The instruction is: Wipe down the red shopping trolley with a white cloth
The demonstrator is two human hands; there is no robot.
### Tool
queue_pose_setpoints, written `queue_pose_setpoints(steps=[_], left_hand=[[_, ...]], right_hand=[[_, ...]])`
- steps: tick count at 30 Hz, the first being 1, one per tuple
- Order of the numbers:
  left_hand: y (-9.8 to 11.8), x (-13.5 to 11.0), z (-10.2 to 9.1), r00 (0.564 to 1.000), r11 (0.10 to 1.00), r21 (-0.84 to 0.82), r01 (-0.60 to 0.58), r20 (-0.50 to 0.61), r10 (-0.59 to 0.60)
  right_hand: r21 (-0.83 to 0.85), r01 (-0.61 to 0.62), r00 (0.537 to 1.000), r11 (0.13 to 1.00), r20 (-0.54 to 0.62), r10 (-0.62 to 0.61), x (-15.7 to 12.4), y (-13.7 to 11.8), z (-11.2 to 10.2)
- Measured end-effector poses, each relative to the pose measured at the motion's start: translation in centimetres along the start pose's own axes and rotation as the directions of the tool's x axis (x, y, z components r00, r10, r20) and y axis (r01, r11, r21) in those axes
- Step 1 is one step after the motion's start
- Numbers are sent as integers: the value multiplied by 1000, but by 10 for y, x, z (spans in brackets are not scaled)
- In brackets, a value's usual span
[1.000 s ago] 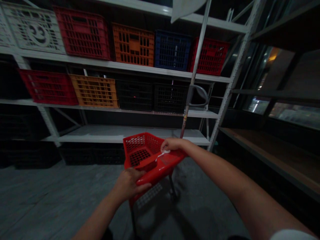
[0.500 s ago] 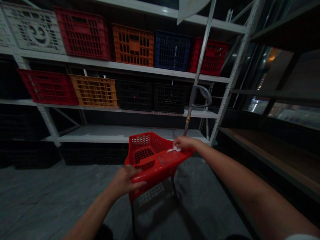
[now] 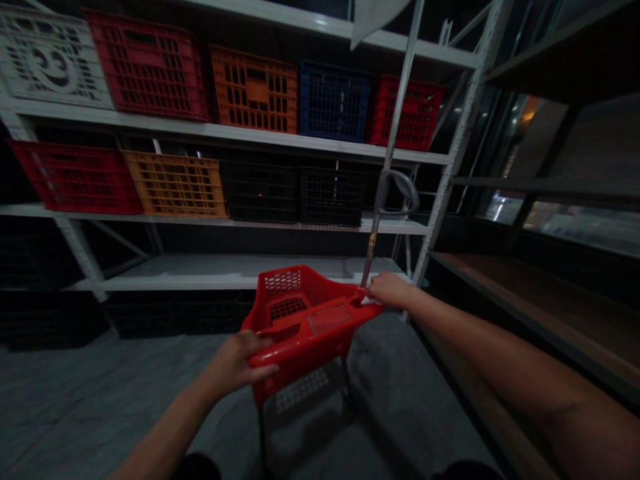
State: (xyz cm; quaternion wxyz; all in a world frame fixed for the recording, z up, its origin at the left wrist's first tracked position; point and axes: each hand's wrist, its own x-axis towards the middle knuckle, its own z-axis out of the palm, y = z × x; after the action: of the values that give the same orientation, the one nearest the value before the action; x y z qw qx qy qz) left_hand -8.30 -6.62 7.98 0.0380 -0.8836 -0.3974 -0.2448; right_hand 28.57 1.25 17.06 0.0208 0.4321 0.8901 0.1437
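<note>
A red plastic shopping cart (image 3: pixel 305 353) stands before me, its handle side facing me. My left hand (image 3: pixel 240 360) grips the left end of its handle, thumb below and fingers over the top. At the handle's right end, my right hand (image 3: pixel 390 291) is closed on a crumpled white cloth or tissue (image 3: pixel 371 301), pressed against the red plastic. Most of the cloth is hidden under the fingers. Between the hands lies a flat, pale rectangular panel (image 3: pixel 330 319) on the handle. A metal pole with a grey loop handle (image 3: pixel 397 192) rises behind the cart, close to my right hand.
White shelving (image 3: pixel 240 283) ahead carries several crates, among them an orange crate (image 3: pixel 254 90), a blue crate (image 3: pixel 334 101) and a yellow crate (image 3: pixel 177 185). A wooden shelf (image 3: pixel 540 300) runs along the right. Grey concrete floor (image 3: pixel 60 400) lies below the cart.
My right hand has slid the white cloth rightward along the handle to its right end. My left hand keeps its grip. The view has shifted slightly, so the shelves appear further left.
</note>
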Motion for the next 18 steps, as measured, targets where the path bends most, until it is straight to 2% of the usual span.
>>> queue_pose_setpoints(steps=[2,4,6,8,11,13,15,18], left_hand=[[-2,0,-1,1000,1000,-27,-7,14,7],[-2,1,-2,999,999,-44,-5,33,7],[-2,1,-4,999,999,-49,7,50,-4],[-1,2,-8,998,999,-49,24,62,-21],[4,3,-19,993,998,-13,56,107,-54],[13,6,-27,985,991,62,120,117,-127],[30,14,-29,971,966,149,210,82,-223],[65,36,-15,955,933,216,288,7,-297]], right_hand=[[-56,-155,987,986,-50,152,-6,9,-2],[-50,-250,959,967,-149,241,-12,11,0],[31,-256,939,966,-228,256,-17,2,9],[171,-253,922,952,-255,291,-21,-13,24],[384,-288,869,877,-281,408,-23,-35,48],[467,-316,817,826,-308,488,-22,-45,59],[502,-353,762,790,-335,553,-19,-55,63],[512,-354,717,782,-388,579,-11,-77,62]])
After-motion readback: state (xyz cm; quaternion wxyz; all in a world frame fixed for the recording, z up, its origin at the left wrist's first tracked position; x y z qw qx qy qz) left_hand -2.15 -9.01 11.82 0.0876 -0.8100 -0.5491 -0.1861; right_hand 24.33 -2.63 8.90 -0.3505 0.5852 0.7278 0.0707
